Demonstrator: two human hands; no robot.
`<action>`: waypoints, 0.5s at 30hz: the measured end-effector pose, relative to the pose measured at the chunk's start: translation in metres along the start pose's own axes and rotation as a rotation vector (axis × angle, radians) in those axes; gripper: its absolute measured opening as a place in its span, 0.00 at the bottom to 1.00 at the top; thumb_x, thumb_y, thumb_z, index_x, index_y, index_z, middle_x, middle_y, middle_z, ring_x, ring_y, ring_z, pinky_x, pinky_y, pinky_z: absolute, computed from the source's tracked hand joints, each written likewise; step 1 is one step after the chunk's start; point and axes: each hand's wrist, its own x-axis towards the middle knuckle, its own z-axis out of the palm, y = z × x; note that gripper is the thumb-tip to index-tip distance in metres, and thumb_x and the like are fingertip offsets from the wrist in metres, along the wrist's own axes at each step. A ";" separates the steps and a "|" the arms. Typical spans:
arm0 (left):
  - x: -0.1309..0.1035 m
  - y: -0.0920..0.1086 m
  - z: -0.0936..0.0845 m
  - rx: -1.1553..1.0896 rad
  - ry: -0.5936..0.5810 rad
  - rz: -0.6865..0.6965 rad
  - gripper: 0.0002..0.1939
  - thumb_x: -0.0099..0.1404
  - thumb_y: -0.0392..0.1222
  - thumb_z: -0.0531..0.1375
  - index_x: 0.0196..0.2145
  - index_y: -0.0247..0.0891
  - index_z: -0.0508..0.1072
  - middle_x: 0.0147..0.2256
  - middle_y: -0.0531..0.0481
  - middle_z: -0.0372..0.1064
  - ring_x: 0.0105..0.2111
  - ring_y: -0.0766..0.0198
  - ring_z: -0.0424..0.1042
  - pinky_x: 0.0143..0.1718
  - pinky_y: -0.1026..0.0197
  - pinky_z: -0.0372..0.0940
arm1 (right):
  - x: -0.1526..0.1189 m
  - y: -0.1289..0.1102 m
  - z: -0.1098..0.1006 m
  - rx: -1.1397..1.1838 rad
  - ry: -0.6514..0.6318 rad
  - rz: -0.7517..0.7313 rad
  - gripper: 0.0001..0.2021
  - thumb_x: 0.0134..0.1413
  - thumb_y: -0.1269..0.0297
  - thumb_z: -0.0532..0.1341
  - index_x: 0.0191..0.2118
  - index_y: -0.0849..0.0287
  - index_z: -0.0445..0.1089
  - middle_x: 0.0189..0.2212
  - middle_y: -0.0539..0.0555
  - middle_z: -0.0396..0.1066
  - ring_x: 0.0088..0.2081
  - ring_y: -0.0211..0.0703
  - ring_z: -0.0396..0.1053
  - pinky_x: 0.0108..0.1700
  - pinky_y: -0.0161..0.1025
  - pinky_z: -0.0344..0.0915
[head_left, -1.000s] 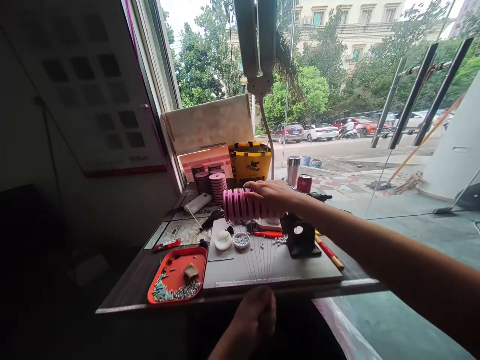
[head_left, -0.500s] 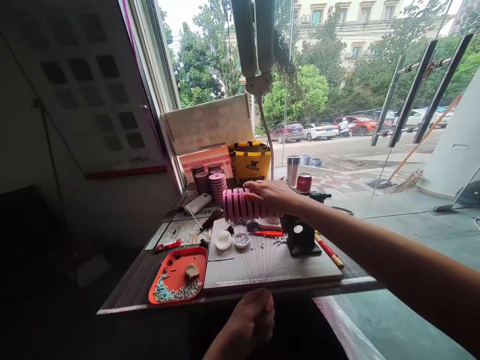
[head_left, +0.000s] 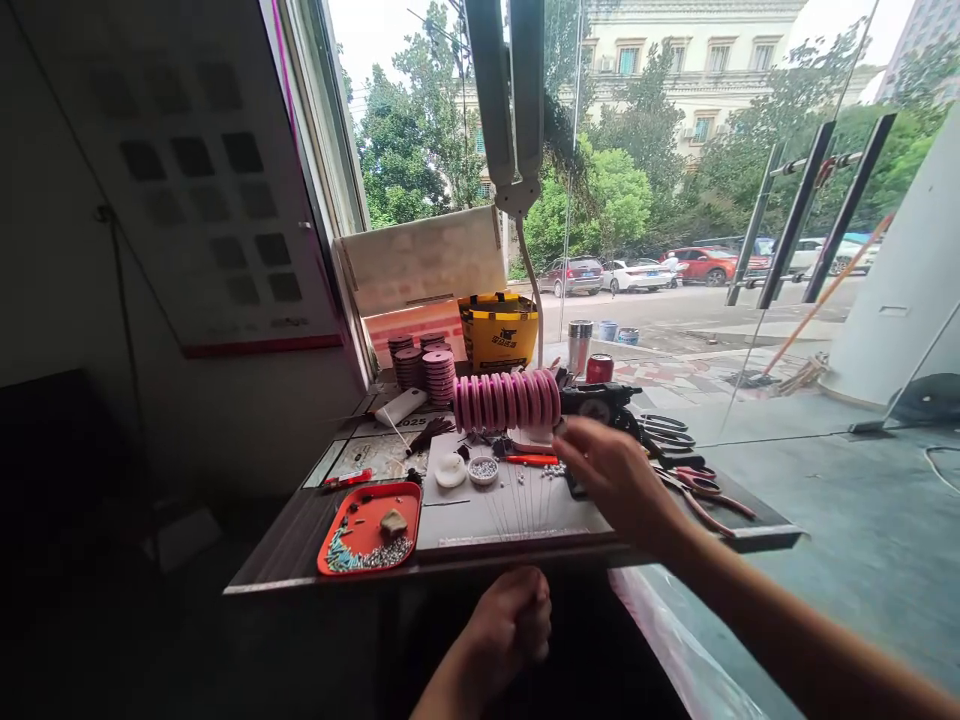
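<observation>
**A:** so what's the setup here? I see a row of pink spools (head_left: 507, 400) lined up sideways at the back of the grey work board (head_left: 465, 520), looks like they sit on one axle. Thin lines (head_left: 517, 505) fan down from them toward the front edge of the table (head_left: 765, 535).

**B:** yep. The left hand (head_left: 510, 625) is low at the front edge, fingers curled into a closed fist right where those lines converge. I can't make out the strands inside the fist, so can't say for sure it's gripping them. The right hand (head_left: 615, 475) hangs in the air just in front of the spool row's right end, fingers loosely spread, holding nothing.

**A:** how would you guess that stuff handles?

**B:** The line looks hair-thin, so I'd guess slippery and easy to tangle or kink. Pinch it between fingertips rather than wrapping it. The spools look like light plastic, stiff; I'd take them by the rims from on top.

**A:** other clutter?

**B:** Orange tray (head_left: 330, 560) with beads front left, little white bowl (head_left: 483, 469) of silver balls, stacks of spare spools (head_left: 439, 375) at the back, a yellow bag (head_left: 499, 330), and scissors (head_left: 667, 435) to the right.
</observation>
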 end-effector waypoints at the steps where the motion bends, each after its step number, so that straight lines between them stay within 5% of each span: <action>1: -0.002 -0.002 0.001 -0.004 -0.012 0.000 0.19 0.49 0.54 0.64 0.20 0.39 0.61 0.10 0.65 0.44 0.11 0.76 0.38 0.15 0.66 0.34 | -0.021 0.006 0.006 0.076 -0.089 0.063 0.18 0.57 0.52 0.49 0.23 0.56 0.62 0.20 0.51 0.63 0.25 0.45 0.61 0.33 0.43 0.56; 3: -0.006 -0.006 0.002 -0.007 -0.037 -0.002 0.17 0.52 0.52 0.63 0.21 0.38 0.62 0.11 0.65 0.45 0.12 0.75 0.38 0.15 0.66 0.35 | -0.052 0.019 0.022 0.275 -0.270 0.171 0.18 0.49 0.48 0.56 0.20 0.57 0.62 0.17 0.50 0.61 0.22 0.43 0.61 0.29 0.42 0.57; 5: -0.008 -0.011 0.001 -0.002 -0.054 -0.004 0.15 0.55 0.49 0.61 0.22 0.38 0.63 0.12 0.65 0.45 0.12 0.75 0.38 0.15 0.66 0.36 | -0.065 0.027 0.040 0.534 -0.384 0.249 0.18 0.47 0.46 0.58 0.29 0.59 0.66 0.24 0.52 0.68 0.28 0.44 0.66 0.33 0.41 0.61; 9: -0.010 -0.018 0.003 0.019 -0.056 -0.015 0.16 0.61 0.46 0.56 0.20 0.39 0.60 0.13 0.65 0.45 0.12 0.74 0.40 0.14 0.67 0.38 | -0.053 0.021 0.077 0.991 -0.546 0.351 0.18 0.53 0.51 0.59 0.43 0.60 0.64 0.34 0.51 0.71 0.37 0.41 0.70 0.44 0.42 0.63; 15: -0.024 -0.025 0.013 0.056 -0.010 -0.037 0.17 0.62 0.47 0.54 0.20 0.39 0.58 0.13 0.65 0.43 0.12 0.74 0.40 0.13 0.67 0.39 | -0.037 0.025 0.119 1.302 -0.686 0.494 0.14 0.61 0.55 0.55 0.38 0.62 0.66 0.28 0.47 0.67 0.23 0.32 0.64 0.25 0.33 0.65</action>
